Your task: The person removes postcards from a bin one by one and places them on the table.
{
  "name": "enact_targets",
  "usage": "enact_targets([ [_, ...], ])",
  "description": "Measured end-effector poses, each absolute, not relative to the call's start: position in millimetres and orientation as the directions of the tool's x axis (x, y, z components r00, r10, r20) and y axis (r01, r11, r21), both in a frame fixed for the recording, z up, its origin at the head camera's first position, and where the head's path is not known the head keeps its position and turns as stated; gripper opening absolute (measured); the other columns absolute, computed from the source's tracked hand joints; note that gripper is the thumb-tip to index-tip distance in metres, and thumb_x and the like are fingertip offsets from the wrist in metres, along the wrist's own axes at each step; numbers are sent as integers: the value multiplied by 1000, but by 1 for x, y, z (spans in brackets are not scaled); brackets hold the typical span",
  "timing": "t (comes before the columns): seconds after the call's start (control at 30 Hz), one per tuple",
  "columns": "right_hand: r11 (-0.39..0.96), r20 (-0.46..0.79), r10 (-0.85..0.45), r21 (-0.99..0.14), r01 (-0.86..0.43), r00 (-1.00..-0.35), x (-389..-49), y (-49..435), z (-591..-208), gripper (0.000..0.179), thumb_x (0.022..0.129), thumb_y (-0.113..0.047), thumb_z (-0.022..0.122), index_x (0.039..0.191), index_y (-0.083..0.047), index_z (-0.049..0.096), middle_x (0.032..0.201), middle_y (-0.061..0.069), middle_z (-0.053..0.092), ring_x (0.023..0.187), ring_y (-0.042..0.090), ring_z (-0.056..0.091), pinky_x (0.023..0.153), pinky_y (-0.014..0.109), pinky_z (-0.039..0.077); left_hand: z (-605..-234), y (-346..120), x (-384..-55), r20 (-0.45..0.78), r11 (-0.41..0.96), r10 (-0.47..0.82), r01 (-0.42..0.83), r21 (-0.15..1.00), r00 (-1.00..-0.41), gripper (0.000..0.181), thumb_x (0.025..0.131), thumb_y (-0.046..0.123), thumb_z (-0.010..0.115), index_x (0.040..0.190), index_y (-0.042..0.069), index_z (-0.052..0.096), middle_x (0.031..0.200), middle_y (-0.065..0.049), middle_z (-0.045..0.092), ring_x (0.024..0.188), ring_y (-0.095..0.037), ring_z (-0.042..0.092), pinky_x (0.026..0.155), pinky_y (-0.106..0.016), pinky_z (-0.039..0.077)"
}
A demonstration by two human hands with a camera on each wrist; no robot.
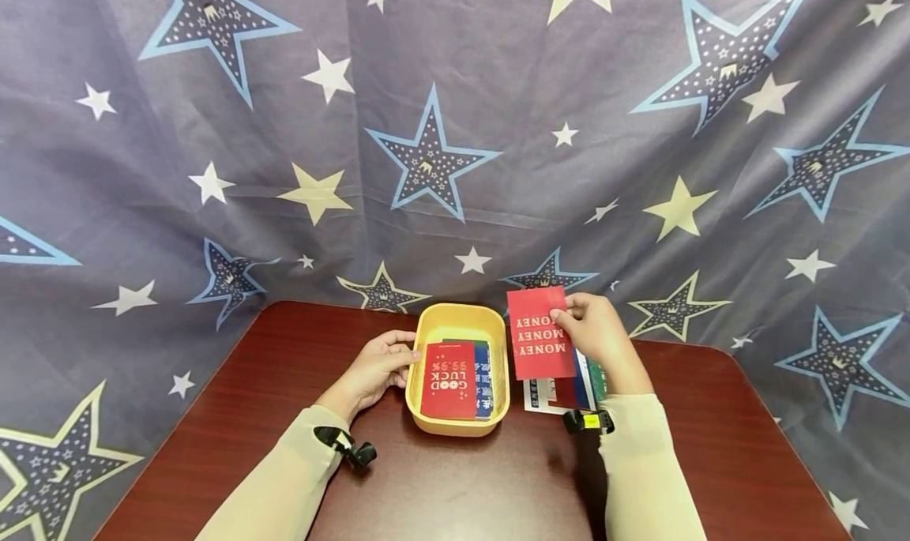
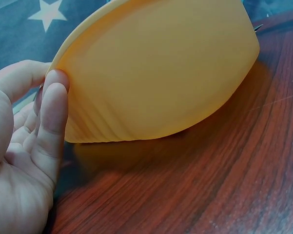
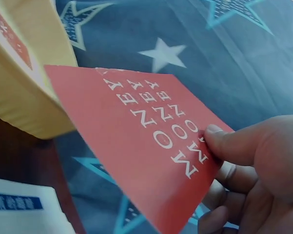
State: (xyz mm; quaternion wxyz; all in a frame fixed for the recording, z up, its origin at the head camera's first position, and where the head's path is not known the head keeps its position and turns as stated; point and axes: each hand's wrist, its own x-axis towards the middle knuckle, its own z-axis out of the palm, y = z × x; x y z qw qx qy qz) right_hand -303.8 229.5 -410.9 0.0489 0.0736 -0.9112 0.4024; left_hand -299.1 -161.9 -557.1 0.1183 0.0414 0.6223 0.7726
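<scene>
Cream sleeves (image 1: pixel 273 478) come nearest the head camera, each with a black wrist camera (image 1: pixel 348 448) strapped at its cuff, over a reddish-brown desk (image 1: pixel 398 494). Past them, the right hand (image 1: pixel 599 334) has its grip pinching a red card (image 1: pixel 538 363) printed MONEY in three lines, thumb on the printed face near one edge, the other fingers behind. That card hangs in the air just to the right of the yellow tub (image 1: pixel 458 428), partly above a loose pile of printed cards (image 1: pixel 538 403) showing white, blue and green edges. The left hand's (image 1: pixel 377 371) grip pinches the tub's left rim.

Inside the tub lie a red GOOD LUCK card (image 1: pixel 448 395) and, partly under it, a blue card (image 1: pixel 484 383) with white characters. From this layout, the step in hand seems to be carrying one card across from the pile into the tub. The next move would call for bringing the MONEY card leftward over the near wall, lowering it flat onto the two others, then parting thumb and fingers, while the left hand steadies the rim so that the tub does not slide.
</scene>
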Motion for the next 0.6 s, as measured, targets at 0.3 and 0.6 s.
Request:
enact_targets([
  [0.3, 686, 160, -48, -713, -149, -986, -295, 262, -401, 28, 112, -22, 74, 119, 4, 78, 100, 20, 85, 74, 15, 75, 66, 28, 61, -556, -161, -298, -76, -201, 235, -125, 972, -969, 56, 107, 0, 70, 157, -9, 45, 83, 3, 70, 56, -5, 64, 51, -17, 58],
  [0.6, 769, 162, 59, -637, -59, -985, -301, 303, -414, 33, 112, -26, 73, 119, 6, 77, 108, 26, 84, 84, 23, 74, 71, 30, 54, -559, -162, -299, -90, -192, 232, -137, 972, -969, 55, 107, 1, 72, 156, -6, 48, 84, 2, 71, 57, -6, 65, 52, -19, 59],
])
